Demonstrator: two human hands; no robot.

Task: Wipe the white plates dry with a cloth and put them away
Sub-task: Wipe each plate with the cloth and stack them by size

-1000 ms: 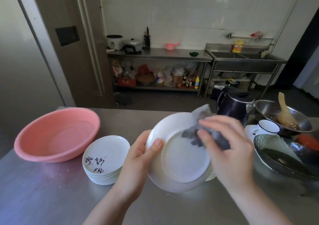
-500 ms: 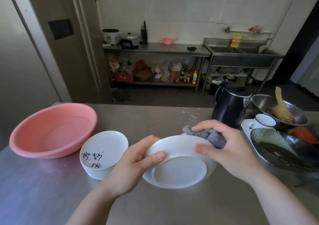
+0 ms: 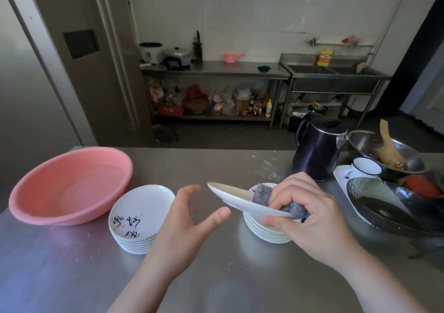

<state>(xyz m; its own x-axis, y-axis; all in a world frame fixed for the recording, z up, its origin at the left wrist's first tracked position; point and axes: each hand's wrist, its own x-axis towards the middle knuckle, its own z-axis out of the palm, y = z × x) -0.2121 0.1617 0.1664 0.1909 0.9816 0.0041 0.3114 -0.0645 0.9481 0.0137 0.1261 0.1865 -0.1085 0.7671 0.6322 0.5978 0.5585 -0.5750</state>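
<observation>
Head view, frame centre: right hand (image 3: 310, 214) pinches the tilted plate (image 3: 240, 201) with the cloth (image 3: 264, 194), left hand (image 3: 185, 226) is spread empty; lower the plate level onto the left stack (image 3: 141, 219).

One plate in my right hand, over the right stack.

My right hand (image 3: 310, 216) pinches a tilted white plate (image 3: 240, 200) together with the grey cloth (image 3: 266, 195), just above a stack of plates (image 3: 266, 231). My left hand (image 3: 182, 226) hangs free with spread fingers, beside another stack (image 3: 139, 219) near the pink basin (image 3: 69, 185).
</observation>
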